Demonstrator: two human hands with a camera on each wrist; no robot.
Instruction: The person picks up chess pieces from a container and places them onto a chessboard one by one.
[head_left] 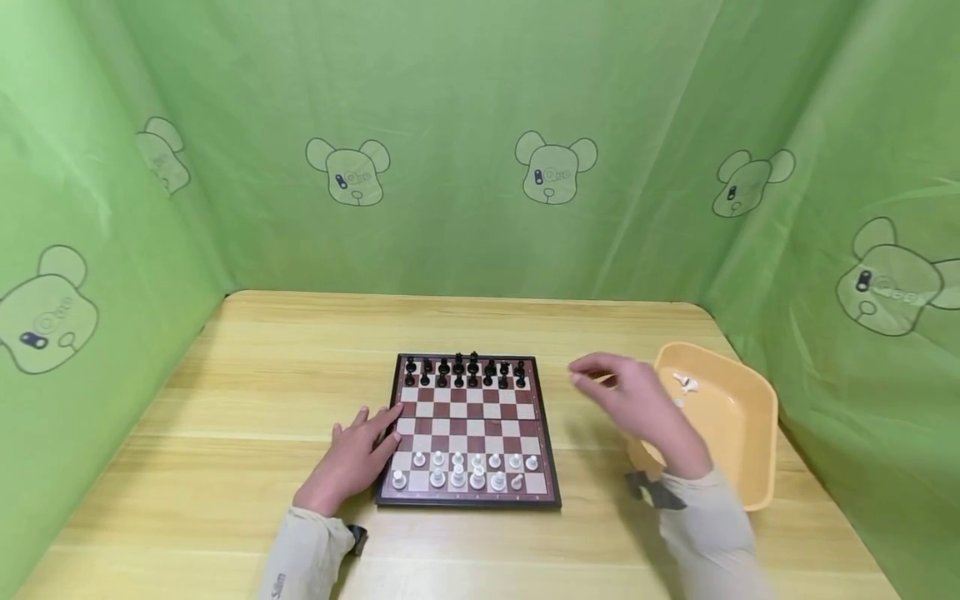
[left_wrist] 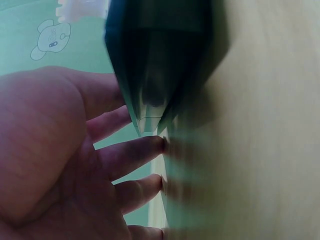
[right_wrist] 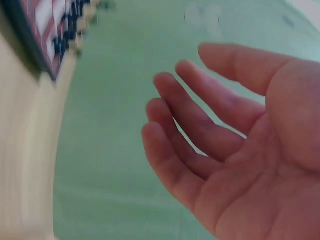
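A chessboard (head_left: 471,427) with maroon and white squares lies open on the table. Black chess pieces (head_left: 459,368) fill two rows at its far end, and white chess pieces (head_left: 457,475) stand in two rows at the near end, with gaps in both; a white piece (head_left: 517,482) near the right corner looks tilted. My left hand (head_left: 352,458) rests against the board's left edge, its fingers spread and its thumb and index finger over the frame. Between the board and a tray my right hand (head_left: 633,400) hangs in the air, fingers loosely bent, nothing in the palm in the right wrist view.
An orange plastic tray (head_left: 765,442) stands at the right of the table (head_left: 300,333), partly hidden by the right forearm. A few white pieces (head_left: 686,382) lie inside it. Green curtains (head_left: 450,250) with bear-head prints enclose the back and both sides.
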